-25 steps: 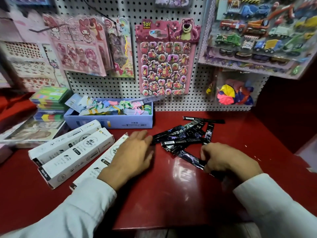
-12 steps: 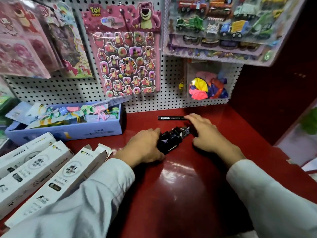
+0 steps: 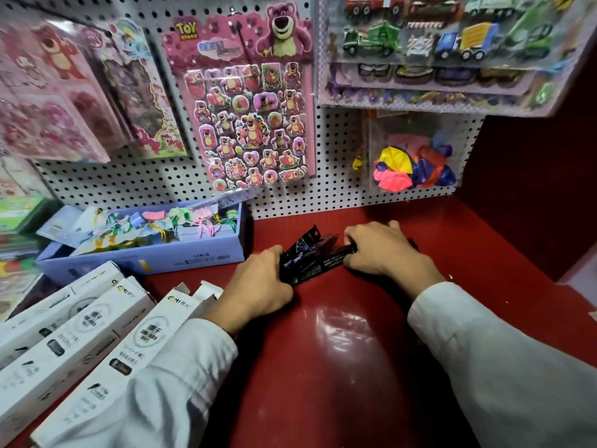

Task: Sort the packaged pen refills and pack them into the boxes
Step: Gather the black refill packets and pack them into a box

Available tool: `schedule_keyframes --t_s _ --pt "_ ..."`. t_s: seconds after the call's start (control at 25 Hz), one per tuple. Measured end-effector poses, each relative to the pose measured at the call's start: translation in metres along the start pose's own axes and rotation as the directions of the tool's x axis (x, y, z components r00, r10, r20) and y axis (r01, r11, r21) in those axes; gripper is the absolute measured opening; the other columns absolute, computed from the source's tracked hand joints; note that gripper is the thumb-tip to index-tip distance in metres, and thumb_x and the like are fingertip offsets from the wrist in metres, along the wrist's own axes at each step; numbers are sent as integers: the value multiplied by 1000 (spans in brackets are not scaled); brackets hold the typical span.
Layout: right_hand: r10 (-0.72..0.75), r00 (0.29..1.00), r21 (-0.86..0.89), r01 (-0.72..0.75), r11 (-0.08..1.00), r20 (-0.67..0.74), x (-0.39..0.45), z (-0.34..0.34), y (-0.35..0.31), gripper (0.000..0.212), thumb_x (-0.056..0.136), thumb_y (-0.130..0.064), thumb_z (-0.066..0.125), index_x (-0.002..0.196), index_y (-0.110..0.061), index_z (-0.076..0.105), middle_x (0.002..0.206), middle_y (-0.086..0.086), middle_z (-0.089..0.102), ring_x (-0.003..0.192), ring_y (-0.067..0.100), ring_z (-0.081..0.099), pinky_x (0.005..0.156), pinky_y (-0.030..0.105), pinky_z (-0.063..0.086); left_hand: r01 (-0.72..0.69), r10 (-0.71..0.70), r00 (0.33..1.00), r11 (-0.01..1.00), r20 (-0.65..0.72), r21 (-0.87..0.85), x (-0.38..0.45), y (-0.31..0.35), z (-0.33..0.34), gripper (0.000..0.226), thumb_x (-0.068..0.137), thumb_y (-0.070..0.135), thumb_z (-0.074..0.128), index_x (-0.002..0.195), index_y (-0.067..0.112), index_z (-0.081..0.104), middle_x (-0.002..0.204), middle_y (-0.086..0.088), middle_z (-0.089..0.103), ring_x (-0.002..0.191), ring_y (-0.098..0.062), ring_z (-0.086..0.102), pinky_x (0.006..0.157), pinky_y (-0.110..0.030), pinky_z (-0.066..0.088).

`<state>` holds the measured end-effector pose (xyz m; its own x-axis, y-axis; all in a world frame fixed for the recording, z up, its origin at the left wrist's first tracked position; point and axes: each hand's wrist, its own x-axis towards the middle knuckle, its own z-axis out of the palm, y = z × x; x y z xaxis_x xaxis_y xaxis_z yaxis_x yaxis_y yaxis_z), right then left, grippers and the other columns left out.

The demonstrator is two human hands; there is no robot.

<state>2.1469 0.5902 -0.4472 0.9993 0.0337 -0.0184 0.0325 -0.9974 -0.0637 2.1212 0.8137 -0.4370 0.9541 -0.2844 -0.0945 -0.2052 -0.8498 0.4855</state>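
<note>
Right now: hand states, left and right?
Left hand: closed on the near end of the bundle of black refill packets.
Right hand: closed on the bundle's far end.

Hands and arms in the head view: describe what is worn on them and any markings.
Both hands are bare: the left hand and the right hand show no gloves, and no rings or watch are visible. Each arm wears a long, plain white sleeve, the left sleeve and the right sleeve, ending in a snug cuff at the wrist, with soft creases and no print or logo visible.
</note>
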Motion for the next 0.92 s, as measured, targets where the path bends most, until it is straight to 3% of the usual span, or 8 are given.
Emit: schedule_keyframes --t_s 0.12,0.28,0.4,0.56,0.64,0.76,0.84,0.92 --pt "24 1000 63 -24 998 7 -13 1 4 25 84 -39 61 98 -20 56 111 9 61 109 31 59 80 34 42 29 -31 999 994 -22 -107 -5 -9 -19 45 65 20 81 102 19 56 93 -3 70 88 -25 68 74 -34 55" --pt "161 987 66 -161 985 2 -34 0 10 30 81 -27 61 108 -16 51 113 10 64 107 32 62 77 33 43 21 -85 982 935 -168 -355 -17 -19 -34 31 68 5 82 89 17 62 79 -6 73 69 -23 68 66 -34 57" --pt "268 961 60 -273 960 70 -51 0 2 37 79 -26 60 115 -17 54 116 10 65 109 33 63 75 31 42 -24 -141 974 711 -176 -702 -31 -13 -36 23 76 2 78 78 15 60 59 3 66 53 -18 60 51 -23 50" --pt "343 937 116 -348 930 63 -71 -2 -21 32 83 -25 48 109 -14 64 116 13 68 107 34 65 80 33 48 -53 -118 985 488 -125 -871 -48 0 -36 5 95 14 60 92 13 57 64 -8 64 52 -17 57 55 -26 49" --pt "270 956 474 -291 831 113 -80 -10 -38 19 84 -15 42 95 -15 58 95 16 70 81 32 69 67 34 48 -104 -135 976 397 -170 -912 -57 3 -36 6 95 16 61 89 15 60 61 -6 58 48 -14 53 50 -23 48" --pt "96 990 842 -141 521 106 -99 -16 -88 12 78 -6 41 86 -12 47 51 4 58 38 22 53 41 28 42 -167 -198 951 318 -238 -933 -74 2 -30 19 76 23 81 77 20 62 56 -2 53 41 -13 46 44 -22 43" --pt "-1 1000 885 -13 465 15 -112 -15 -128 11 80 -11 41 87 -18 46 52 2 55 41 19 54 40 27 42 -125 -196 965 249 -176 -960 -83 3 -23 29 60 28 91 74 22 66 60 -6 59 44 -18 52 47 -26 47" --pt "-82 983 786 180 591 -164 -122 -13 -154 23 85 -17 40 105 -21 50 70 -2 57 61 21 60 53 30 43 -89 -191 974 173 -122 -981 -88 1 -19 30 55 27 91 75 20 70 66 -9 66 53 -23 61 54 -33 53"
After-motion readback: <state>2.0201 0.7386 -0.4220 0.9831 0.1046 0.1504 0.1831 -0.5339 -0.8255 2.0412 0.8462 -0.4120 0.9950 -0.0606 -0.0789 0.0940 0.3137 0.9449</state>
